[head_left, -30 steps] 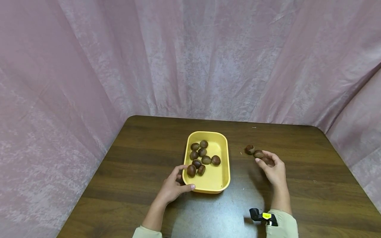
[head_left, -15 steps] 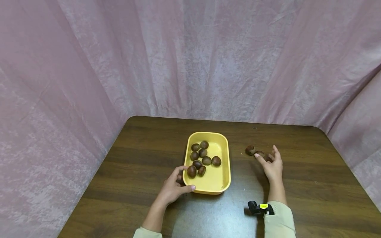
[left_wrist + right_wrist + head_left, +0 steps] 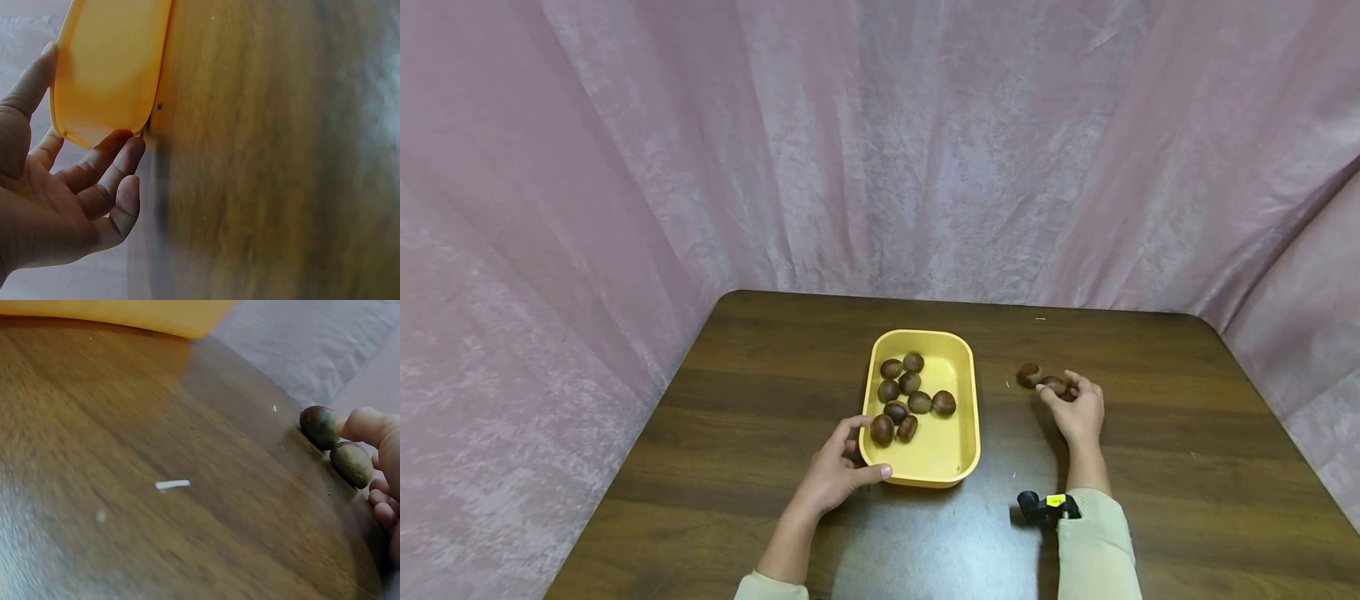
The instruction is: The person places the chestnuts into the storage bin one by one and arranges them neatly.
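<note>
In the head view, a yellow plastic box (image 3: 934,454) stands on the table with several brown chestnuts (image 3: 920,402) in it, mostly along its left side. My left hand (image 3: 835,477) grips its near left corner, thumb on the near rim and fingers along the left wall; the left wrist view shows the fingertips (image 3: 128,147) against the corner. To the right of the box, two chestnuts lie side by side on the wood. My right hand (image 3: 1081,412) pinches the nearer chestnut (image 3: 351,464) between thumb and fingers. The other chestnut (image 3: 319,427) is right beside the thumb.
The brown wooden table (image 3: 760,367) has rounded far corners. Pink velvet curtains (image 3: 880,150) hang behind it and at the sides. Small white scraps lie on the wood, one a short strip (image 3: 172,485). A black camera mount (image 3: 1047,507) sits at my right cuff.
My right hand spread its fingers half a second ago, shifted slightly left, and has closed them around the nearer chestnut. The left hand and the box stay where they were.
</note>
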`<state>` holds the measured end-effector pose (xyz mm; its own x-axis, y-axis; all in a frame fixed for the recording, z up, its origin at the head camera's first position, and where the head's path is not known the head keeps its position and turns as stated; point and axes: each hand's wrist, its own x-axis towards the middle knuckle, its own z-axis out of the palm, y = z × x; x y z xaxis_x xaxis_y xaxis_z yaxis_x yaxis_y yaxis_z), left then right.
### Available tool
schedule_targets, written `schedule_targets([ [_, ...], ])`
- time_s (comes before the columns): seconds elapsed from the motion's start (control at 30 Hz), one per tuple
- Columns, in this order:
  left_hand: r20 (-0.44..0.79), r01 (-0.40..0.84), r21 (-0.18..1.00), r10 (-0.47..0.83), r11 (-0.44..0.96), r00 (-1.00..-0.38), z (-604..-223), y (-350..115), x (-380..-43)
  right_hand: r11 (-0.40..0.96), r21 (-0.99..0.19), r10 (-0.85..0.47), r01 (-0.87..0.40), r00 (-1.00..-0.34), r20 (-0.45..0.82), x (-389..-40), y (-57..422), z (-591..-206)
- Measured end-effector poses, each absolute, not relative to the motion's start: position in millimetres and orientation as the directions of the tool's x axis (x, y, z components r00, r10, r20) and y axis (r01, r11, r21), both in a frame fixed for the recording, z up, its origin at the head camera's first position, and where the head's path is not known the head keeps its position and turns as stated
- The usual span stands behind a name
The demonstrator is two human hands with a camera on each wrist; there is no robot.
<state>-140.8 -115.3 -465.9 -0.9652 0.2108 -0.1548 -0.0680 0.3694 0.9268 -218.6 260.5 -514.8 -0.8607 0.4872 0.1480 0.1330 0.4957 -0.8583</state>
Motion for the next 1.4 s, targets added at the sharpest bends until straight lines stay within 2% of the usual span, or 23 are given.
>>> schedule_targets([
  [0.37,-0.161,-0.074,0.922,0.202,0.379,-0.966,-464,-115,-140,0.582,-0.788,0.503,0.2,-0.85,0.156,-220,256,-515],
  [0.57,-0.167,-0.079,0.926,0.213,0.369,-0.963,-465,-115,-139,0.602,-0.782,0.477,0.161,-0.858,0.192,-215,257,-515],
  [0.87,-0.162,-0.074,0.932,0.224,0.356,-0.961,-466,-115,-141,0.515,-0.839,0.5,0.176,-0.857,0.127,-199,250,-498],
  [1.17,-0.164,-0.073,0.928,0.226,0.365,-0.96,-465,-116,-139,0.465,-0.87,0.402,0.163,-0.914,0.044,-186,242,-480],
  [1.4,-0.161,-0.073,0.931,0.222,0.358,-0.962,-464,-116,-140,0.344,-0.934,0.358,0.095,-0.933,0.037,-187,233,-463],
])
